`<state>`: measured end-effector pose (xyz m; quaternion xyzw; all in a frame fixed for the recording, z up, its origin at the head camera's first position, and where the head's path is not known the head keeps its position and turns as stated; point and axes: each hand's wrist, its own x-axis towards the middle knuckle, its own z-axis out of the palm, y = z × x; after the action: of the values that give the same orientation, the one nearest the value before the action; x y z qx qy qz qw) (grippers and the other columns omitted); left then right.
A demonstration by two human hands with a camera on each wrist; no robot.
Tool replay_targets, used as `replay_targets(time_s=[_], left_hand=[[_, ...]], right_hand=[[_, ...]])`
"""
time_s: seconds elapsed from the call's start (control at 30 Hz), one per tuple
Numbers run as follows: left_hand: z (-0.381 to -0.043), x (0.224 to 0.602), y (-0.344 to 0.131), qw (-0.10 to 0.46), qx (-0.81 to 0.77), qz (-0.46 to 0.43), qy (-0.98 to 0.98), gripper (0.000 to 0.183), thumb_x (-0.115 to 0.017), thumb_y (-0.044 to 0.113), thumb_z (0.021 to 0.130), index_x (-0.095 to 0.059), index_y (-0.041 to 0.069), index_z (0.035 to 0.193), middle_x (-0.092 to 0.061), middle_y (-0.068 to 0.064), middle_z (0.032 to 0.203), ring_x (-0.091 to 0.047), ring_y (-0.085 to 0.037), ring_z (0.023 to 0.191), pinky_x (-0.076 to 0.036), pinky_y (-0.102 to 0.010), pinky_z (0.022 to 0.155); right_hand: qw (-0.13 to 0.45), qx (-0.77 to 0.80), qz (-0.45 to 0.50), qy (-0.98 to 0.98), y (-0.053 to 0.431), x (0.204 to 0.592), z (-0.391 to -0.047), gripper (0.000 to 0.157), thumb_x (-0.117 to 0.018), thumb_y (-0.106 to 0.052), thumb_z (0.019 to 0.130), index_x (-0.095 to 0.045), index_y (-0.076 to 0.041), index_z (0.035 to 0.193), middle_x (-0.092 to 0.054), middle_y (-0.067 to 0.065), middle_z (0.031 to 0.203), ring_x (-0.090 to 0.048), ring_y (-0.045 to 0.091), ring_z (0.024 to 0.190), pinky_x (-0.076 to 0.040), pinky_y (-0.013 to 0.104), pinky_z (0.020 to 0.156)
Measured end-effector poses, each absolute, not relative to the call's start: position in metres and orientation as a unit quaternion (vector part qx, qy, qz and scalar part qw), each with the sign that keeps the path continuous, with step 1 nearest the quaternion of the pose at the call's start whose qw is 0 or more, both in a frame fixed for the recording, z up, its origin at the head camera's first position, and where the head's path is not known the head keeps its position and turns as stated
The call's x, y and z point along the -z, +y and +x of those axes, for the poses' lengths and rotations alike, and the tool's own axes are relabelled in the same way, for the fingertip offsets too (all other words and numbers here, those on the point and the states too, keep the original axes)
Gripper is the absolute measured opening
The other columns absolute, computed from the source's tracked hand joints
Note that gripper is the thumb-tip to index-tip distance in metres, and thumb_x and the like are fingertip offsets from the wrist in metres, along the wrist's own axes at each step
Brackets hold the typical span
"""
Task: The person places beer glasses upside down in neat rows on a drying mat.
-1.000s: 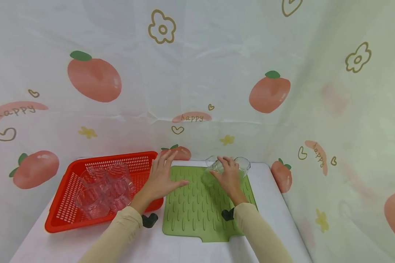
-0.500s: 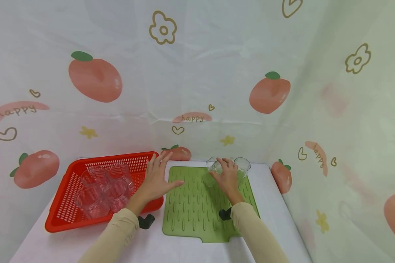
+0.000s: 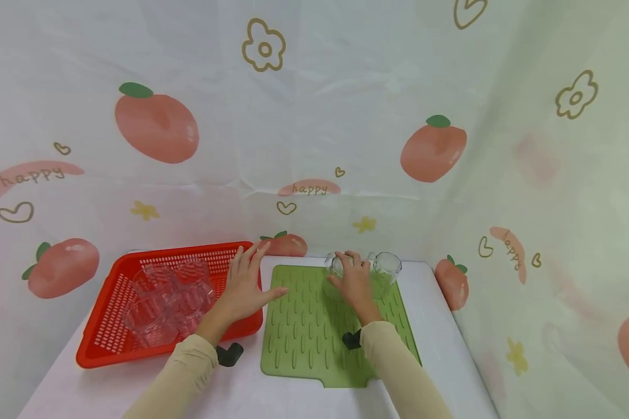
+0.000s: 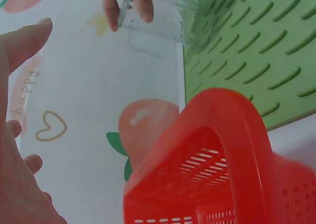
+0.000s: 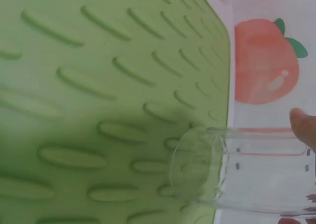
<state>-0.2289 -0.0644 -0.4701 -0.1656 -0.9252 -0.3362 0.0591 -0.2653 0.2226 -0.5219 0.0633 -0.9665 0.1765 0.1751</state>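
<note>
My right hand [image 3: 353, 282] holds a clear glass mug [image 3: 338, 266] near its rim, at the back of the green ridged mat [image 3: 299, 314]. In the right wrist view the mug [image 5: 261, 169] has its base by the mat, with the thumb against the upper side. Whether the base touches the mat I cannot tell. Just right of that hand, a second clear glass mug [image 3: 387, 272] stands at the mat's back right corner. My left hand [image 3: 243, 291] hovers by the right end of the red basket [image 3: 99, 361], fingers spread and thumb apart, holding nothing.
Several clear glasses [image 3: 152, 317] sit inside the basket on the left of the white table [image 3: 288, 401]. A patterned white sheet [image 3: 314, 116] hangs close behind the table and along its right side.
My right hand has shifted a little left with the mug, so the second mug shows more fully. My left hand has drawn slightly left, fingers still spread.
</note>
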Motion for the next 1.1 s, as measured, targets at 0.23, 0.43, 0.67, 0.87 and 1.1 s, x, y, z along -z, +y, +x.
replay_targets(time_s=[0.23, 0.43, 0.67, 0.87, 1.1], left_hand=[[-0.227, 0.467, -0.071, 0.055, 0.33, -0.148, -0.931, 0.109, -0.079, 0.054, 0.081, -0.013, 0.029, 0.164, -0.014, -0.013, 0.17, -0.001, -0.045, 0.157, -0.005, -0.071, 0.123], [-0.229, 0.468, -0.075, 0.056, 0.331, -0.143, -0.931, 0.109, -0.079, 0.056, 0.081, -0.014, 0.027, 0.164, -0.013, -0.011, 0.17, 0.0, -0.045, 0.157, -0.005, -0.07, 0.123], [-0.232, 0.47, -0.082, 0.061, 0.33, -0.13, -0.933, 0.109, -0.079, 0.059, 0.08, -0.014, 0.029, 0.163, -0.013, -0.01, 0.17, 0.001, -0.046, 0.157, -0.007, -0.074, 0.12], [-0.231, 0.469, -0.087, 0.056, 0.329, -0.13, -0.934, 0.108, -0.078, 0.058, 0.081, -0.015, 0.028, 0.163, -0.013, -0.011, 0.17, 0.0, -0.045, 0.157, -0.006, -0.074, 0.121], [-0.229, 0.47, -0.092, 0.056, 0.324, -0.124, -0.936, 0.107, -0.079, 0.054, 0.081, -0.017, 0.026, 0.163, -0.014, -0.012, 0.17, -0.001, -0.047, 0.156, -0.007, -0.076, 0.119]], right_hand=[[0.17, -0.167, 0.034, -0.971, 0.219, 0.522, -0.269, 0.067, -0.078, -0.039, 0.089, -0.053, -0.015, 0.146, -0.048, 0.021, 0.147, -0.048, 0.049, 0.125, -0.044, 0.058, 0.103], [0.179, -0.147, 0.013, -0.973, 0.216, 0.522, -0.271, 0.067, -0.076, -0.044, 0.089, -0.053, -0.016, 0.145, -0.049, 0.021, 0.145, -0.05, 0.049, 0.119, -0.049, 0.056, 0.095], [0.179, -0.134, 0.031, -0.974, 0.217, 0.521, -0.269, 0.072, -0.079, -0.043, 0.087, -0.05, -0.015, 0.148, -0.048, 0.023, 0.148, -0.051, 0.05, 0.122, -0.051, 0.058, 0.096], [0.146, -0.171, 0.053, -0.973, 0.225, 0.524, -0.265, 0.083, -0.077, -0.042, 0.09, -0.038, -0.009, 0.155, -0.036, 0.029, 0.157, -0.035, 0.049, 0.144, -0.034, 0.063, 0.116], [0.171, -0.184, 0.079, -0.965, 0.241, 0.521, -0.255, 0.085, -0.077, -0.045, 0.088, -0.038, -0.008, 0.154, -0.035, 0.028, 0.158, -0.035, 0.048, 0.145, -0.033, 0.066, 0.117]])
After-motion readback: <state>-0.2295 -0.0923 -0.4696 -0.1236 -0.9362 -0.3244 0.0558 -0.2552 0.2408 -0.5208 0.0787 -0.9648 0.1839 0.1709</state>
